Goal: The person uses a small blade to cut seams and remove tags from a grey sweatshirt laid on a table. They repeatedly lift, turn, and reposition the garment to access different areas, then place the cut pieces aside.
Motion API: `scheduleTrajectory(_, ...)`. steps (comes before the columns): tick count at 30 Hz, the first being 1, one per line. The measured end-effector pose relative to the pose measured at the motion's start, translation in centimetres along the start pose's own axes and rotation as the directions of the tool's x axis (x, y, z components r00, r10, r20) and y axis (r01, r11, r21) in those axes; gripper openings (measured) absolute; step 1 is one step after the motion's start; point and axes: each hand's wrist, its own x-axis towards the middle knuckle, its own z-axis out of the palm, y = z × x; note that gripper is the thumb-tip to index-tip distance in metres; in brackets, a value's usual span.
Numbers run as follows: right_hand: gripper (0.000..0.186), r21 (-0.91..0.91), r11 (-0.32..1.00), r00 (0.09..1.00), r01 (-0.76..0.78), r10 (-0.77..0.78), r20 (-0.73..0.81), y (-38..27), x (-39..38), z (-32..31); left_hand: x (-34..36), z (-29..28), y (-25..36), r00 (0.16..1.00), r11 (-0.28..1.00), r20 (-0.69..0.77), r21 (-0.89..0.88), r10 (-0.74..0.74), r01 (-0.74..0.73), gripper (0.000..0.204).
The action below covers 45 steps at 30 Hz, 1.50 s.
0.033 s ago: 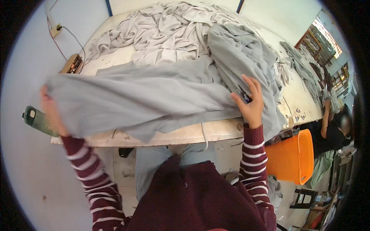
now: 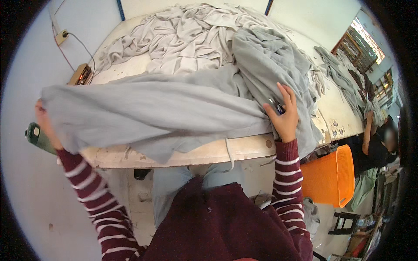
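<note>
A long piece of light grey fabric (image 2: 152,108) stretches across the front of the table, its lower edge hanging in a point over the rim. At its left end my left hand (image 2: 48,124) is closed on the raised edge, with the fingertips partly behind the cloth. My right hand (image 2: 287,122) rests by the fabric's right part, thumb and fingers curled around a small dark tool (image 2: 279,107) with a shiny metal tip. Its exact kind is hard to make out. Beyond that hand lies a bunched heap of darker grey fabric (image 2: 265,56).
Paler crumpled fabric (image 2: 187,37) covers the back of the table (image 2: 196,158). A green container (image 2: 37,135) is beside my left hand, and a small box with a cable (image 2: 81,74) sits at the left edge. An orange basket (image 2: 328,176) and another person (image 2: 374,148) are at right.
My left hand has moved a little to the left, drawing the fabric's end with it. My right hand has barely shifted.
</note>
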Motion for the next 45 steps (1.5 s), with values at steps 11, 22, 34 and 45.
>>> scheduleTrajectory(11, 0.026, -0.322, 0.938, 0.967, 0.125, -0.188, -0.174, 7.8, 13.4, 1.1, -12.4, 19.0, -3.0, 0.613, 0.754, 0.762, 0.274, 0.208, -0.597, 0.057)
scheduleTrajectory(22, 0.03, -0.48, 0.835, 0.961, -0.27, 0.264, -0.081, 17.3, 22.7, -5.8, -5.8, 17.3, -3.8, 0.835, 0.706, 0.425, 0.467, 0.35, -0.533, 0.017)
scheduleTrajectory(34, 0.049, 0.141, 0.99, 0.776, -0.03, -0.065, 0.627, 5.7, 11.6, 7.3, -6.7, 20.3, 3.8, 0.795, 0.74, 0.119, 0.305, 0.595, -0.599, 0.015)
scheduleTrajectory(45, 0.03, -0.206, 0.911, 0.57, 0.357, -0.387, -0.725, -3.7, 35.2, -8.0, 11.8, 22.4, 8.5, 0.479, 0.499, -0.141, 0.233, 0.866, -0.834, 0.028)
